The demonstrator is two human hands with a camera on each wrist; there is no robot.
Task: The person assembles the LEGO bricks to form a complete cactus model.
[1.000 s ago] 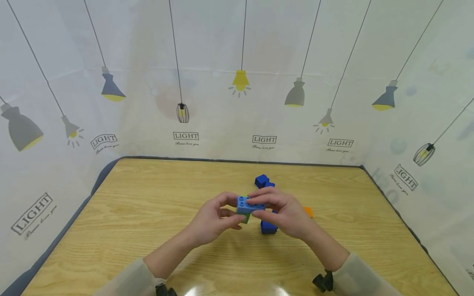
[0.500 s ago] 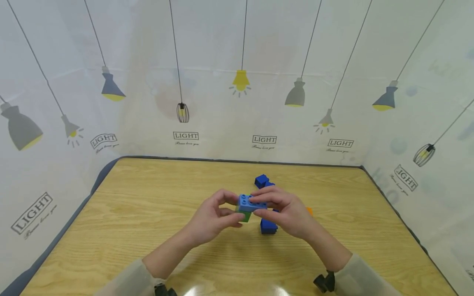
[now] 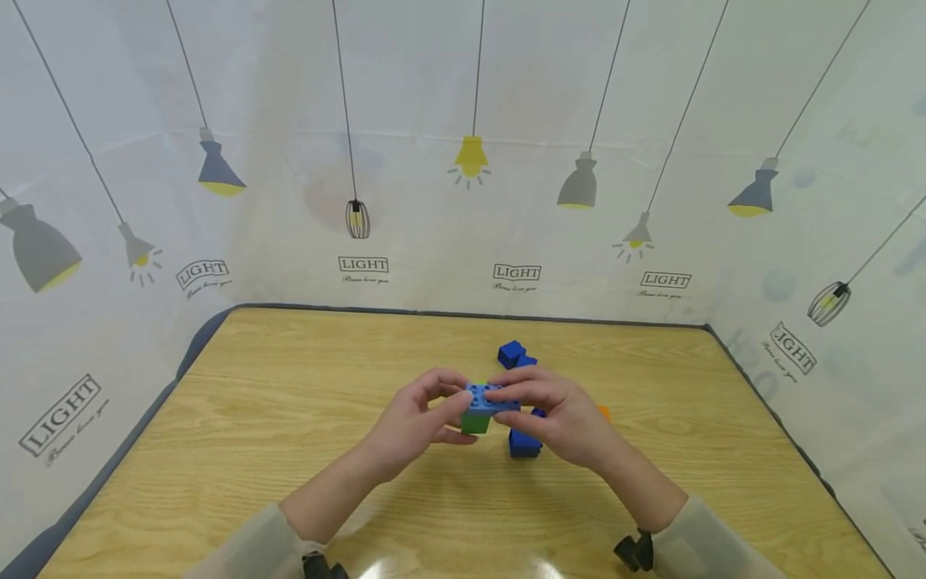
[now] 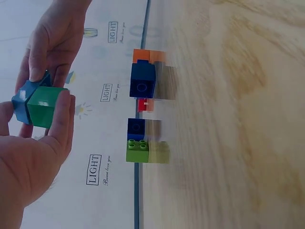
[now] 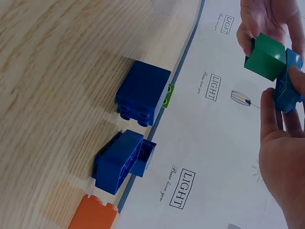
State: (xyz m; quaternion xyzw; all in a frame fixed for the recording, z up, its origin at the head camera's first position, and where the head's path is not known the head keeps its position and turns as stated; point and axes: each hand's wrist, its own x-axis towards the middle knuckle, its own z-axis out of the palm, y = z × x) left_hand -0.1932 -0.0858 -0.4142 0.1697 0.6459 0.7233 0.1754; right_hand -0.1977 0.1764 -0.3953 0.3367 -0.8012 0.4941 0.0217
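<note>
Over the middle of the table, a light blue studded toy brick (image 3: pixel 504 404) sits on top of a green block (image 3: pixel 475 423). My left hand (image 3: pixel 405 426) holds the pair from the left, thumb on the blue brick's near left corner and a finger under the green block (image 4: pixel 45 104). From the right, my right hand (image 3: pixel 571 418) pinches the blue brick (image 5: pixel 288 88) between thumb and fingers, some lying across its studs. Both bricks are held above the tabletop, and the green one is under the blue one's left end. Fingers hide part of the blue studs.
Dark blue bricks lie on the wooden table (image 3: pixel 289 386): one (image 3: pixel 524 444) below the hands, another (image 3: pixel 511 354) behind. An orange brick (image 3: pixel 604 413) is partly hidden by the right hand. A lime green brick (image 4: pixel 137 151) and a red one (image 4: pixel 143 104) show in the left wrist view.
My left thumb has shifted from the green block's side up onto the blue brick's corner. The right hand keeps its pinch, nearly in place.
</note>
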